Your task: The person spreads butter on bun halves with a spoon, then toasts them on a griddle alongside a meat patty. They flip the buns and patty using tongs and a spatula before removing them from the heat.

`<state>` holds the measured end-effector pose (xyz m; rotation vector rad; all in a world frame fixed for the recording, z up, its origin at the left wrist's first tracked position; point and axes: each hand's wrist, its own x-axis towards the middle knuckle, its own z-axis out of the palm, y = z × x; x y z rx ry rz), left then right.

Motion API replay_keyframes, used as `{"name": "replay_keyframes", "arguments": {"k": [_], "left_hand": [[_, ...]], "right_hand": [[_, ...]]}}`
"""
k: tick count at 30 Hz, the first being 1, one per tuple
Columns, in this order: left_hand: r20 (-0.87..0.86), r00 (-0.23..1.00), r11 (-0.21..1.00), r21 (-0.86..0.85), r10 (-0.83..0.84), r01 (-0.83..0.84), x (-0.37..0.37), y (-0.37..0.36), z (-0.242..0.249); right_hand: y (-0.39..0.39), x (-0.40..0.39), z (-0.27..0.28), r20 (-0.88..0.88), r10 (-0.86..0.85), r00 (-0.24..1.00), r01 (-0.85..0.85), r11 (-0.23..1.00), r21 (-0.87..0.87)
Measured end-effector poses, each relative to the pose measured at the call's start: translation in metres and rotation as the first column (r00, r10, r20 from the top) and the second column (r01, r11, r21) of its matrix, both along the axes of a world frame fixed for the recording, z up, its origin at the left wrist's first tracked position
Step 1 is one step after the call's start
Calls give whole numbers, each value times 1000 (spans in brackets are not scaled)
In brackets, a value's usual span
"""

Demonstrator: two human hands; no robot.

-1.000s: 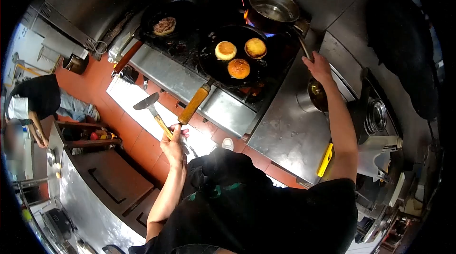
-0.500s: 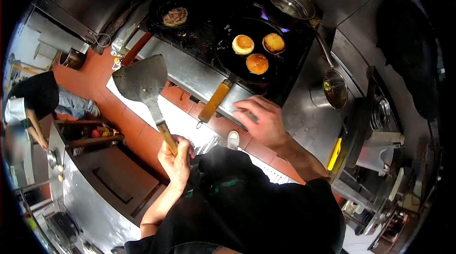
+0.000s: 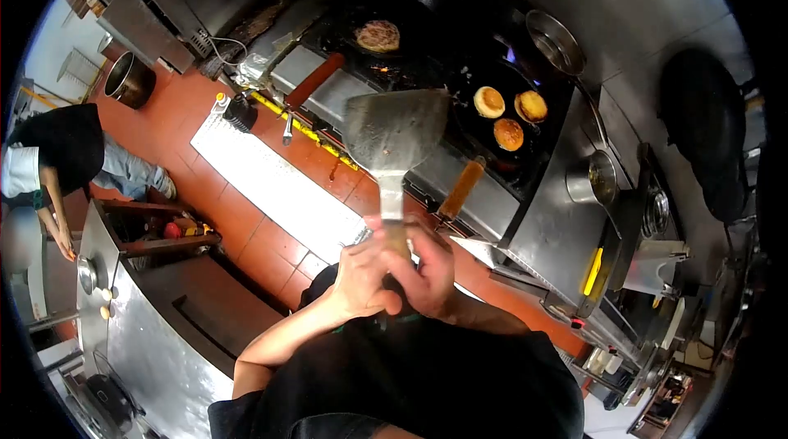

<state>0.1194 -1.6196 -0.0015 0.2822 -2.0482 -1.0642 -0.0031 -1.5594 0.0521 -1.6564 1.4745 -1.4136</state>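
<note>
A wide metal spatula is held upright in front of my body, its blade raised before the stove front. Both hands meet at its wooden handle. My left hand is closed at the handle, and my right hand wraps round it from the other side. Beyond the blade, a meat patty lies in the left pan. Three toasted bun pieces, one pale, one browned and one glossy, lie in the right pan, whose wooden handle points toward me.
A saucepan stands at the back right of the stove. A metal pot and a yellow-handled tool are on the right counter. Another person is at the far left, beyond a steel counter.
My right hand has come down from beside the right pan onto the spatula handle. The spatula has moved right and stands more upright. The head view has shifted.
</note>
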Motion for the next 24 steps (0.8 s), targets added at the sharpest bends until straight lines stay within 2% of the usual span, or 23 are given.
{"name": "replay_keyframes", "arguments": {"k": [1,2,3,4,6,8,9,10,12,13,14,15,17,18,19,24], "left_hand": [[55,998,998,40,43,-45,1,0,2],[110,990,992,78,92,-101,3,1,3],[337,941,948,289,33,-136,10,2,0],[382,921,919,330,78,-215,14,1,1],[358,904,813,438,233,-383,27,5,-30],[581,777,554,575,241,-602,51,10,-44],[585,741,533,532,330,-658,61,14,-50],[584,699,509,488,414,-709,70,19,-58],[610,651,381,528,452,-759,92,30,-79],[597,646,319,567,476,-759,96,36,-82],[640,615,241,577,460,-781,94,39,-66],[646,600,222,571,472,-790,94,43,-66],[603,573,213,563,555,-799,97,61,-78],[552,558,220,561,619,-798,96,67,-89],[621,568,112,616,540,-780,96,70,-77],[613,520,12,641,595,-768,96,83,-79]], "right_hand": [[3,0,-7,224,-78,972,46,989,141],[2,-2,-10,419,-175,891,52,956,289],[-5,-3,-4,613,-194,766,-17,947,321],[-11,-15,8,515,-152,844,-72,918,389],[-27,-43,-4,344,-172,923,-1,894,448],[-62,-95,6,122,-194,973,93,820,565],[-86,-116,11,-185,-126,975,185,919,349],[-111,-136,16,-479,-126,869,195,976,97],[-165,-179,4,-763,-191,618,152,981,-122],[-191,-194,4,-778,-48,626,200,974,101],[-214,-203,4,-764,94,639,242,918,315],[-233,-205,-1,-764,97,638,232,921,311],[-262,-205,-16,-912,215,350,396,848,352],[-271,-205,-20,-912,214,350,386,854,349],[-278,-205,-23,-908,249,337,372,851,371],[-298,-202,-25,-864,341,372,369,800,474]]}}
